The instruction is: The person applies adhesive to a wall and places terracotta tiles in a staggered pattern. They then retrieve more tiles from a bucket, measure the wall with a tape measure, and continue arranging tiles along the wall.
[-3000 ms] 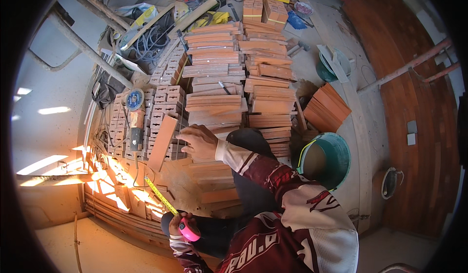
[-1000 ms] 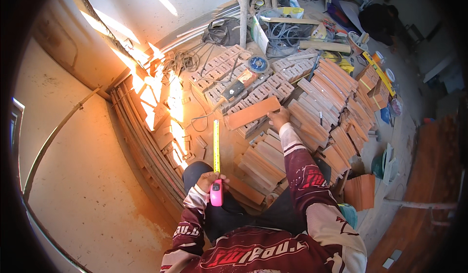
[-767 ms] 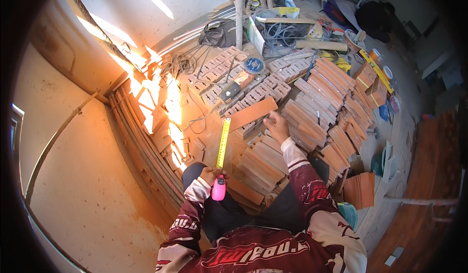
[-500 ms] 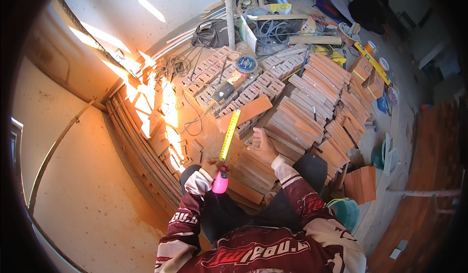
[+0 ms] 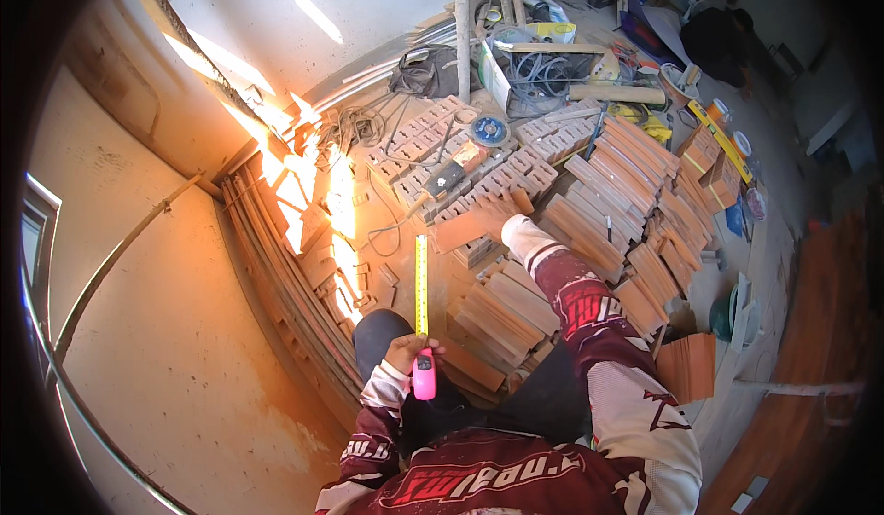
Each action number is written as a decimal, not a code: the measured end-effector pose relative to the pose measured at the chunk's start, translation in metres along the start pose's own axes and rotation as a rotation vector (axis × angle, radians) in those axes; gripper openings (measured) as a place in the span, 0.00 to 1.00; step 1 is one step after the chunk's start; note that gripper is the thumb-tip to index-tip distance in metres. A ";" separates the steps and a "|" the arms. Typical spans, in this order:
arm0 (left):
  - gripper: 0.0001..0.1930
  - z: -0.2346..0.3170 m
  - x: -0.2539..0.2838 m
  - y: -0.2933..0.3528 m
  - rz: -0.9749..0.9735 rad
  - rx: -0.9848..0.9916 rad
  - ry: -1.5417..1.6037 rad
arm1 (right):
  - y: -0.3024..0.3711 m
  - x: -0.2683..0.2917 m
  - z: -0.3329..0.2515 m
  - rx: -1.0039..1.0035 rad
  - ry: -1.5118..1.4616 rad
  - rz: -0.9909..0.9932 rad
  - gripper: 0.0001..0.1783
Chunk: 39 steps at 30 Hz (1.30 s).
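My left hand point(image 5: 402, 352) is closed around a pink tape measure point(image 5: 424, 379) above my left knee. Its yellow blade point(image 5: 422, 285) sticks out straight ahead, the tip near a flat terracotta tile point(image 5: 458, 232). That tile lies aslant at the near edge of some slotted grey-brown bricks point(image 5: 516, 176). Over the tile's right half is my right hand point(image 5: 497, 214), its fingers bent across the far edge; the thumb is hard to make out. An angle grinder point(image 5: 451, 173) with a blue disc rests on the bricks just beyond.
Stacked terracotta tiles point(image 5: 589, 230) cover the floor to the right. Long strips point(image 5: 276, 276) line the left wall, and a cord trails from the grinder. A yellow level point(image 5: 723, 142) leans by boxes at far right. Behind stand poles point(image 5: 462, 36) and a person crouches point(image 5: 716, 46).
My right hand has reached forward from above the near tiles onto the flat tile. The tape blade has swung from slanting right to pointing straight ahead. The whole view has shifted slightly.
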<state>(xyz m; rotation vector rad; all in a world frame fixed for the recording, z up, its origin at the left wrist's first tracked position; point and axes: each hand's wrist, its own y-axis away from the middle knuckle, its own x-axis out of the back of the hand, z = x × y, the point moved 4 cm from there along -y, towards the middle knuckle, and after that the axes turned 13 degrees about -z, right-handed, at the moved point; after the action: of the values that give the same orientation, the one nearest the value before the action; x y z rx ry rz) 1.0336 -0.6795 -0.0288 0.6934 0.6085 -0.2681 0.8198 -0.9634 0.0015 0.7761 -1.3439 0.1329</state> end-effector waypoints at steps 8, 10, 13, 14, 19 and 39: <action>0.13 0.004 0.010 0.017 0.032 -0.026 0.054 | 0.043 0.009 0.035 -0.259 -0.996 0.285 0.35; 0.13 0.007 0.008 0.019 0.043 -0.041 0.058 | 0.040 0.004 0.022 -0.132 -1.555 0.288 0.29; 0.13 0.009 0.006 0.010 -0.001 -0.059 0.070 | 0.016 -0.045 0.016 -0.423 -2.278 0.407 0.26; 0.13 0.009 0.005 0.007 -0.020 -0.060 0.077 | 0.005 -0.059 0.014 -0.498 -2.388 0.447 0.26; 0.13 0.014 0.011 0.010 -0.046 -0.083 0.055 | -0.024 -0.072 -0.012 -0.560 -2.488 0.594 0.30; 0.13 0.012 0.010 -0.008 -0.095 -0.020 0.051 | -0.019 -0.108 -0.006 -0.372 -2.506 0.476 0.20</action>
<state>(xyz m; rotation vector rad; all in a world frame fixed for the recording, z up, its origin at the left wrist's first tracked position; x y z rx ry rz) 1.0430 -0.6936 -0.0318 0.6545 0.6932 -0.3323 0.8066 -0.9374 -0.1042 -0.2131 -3.6509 -1.0823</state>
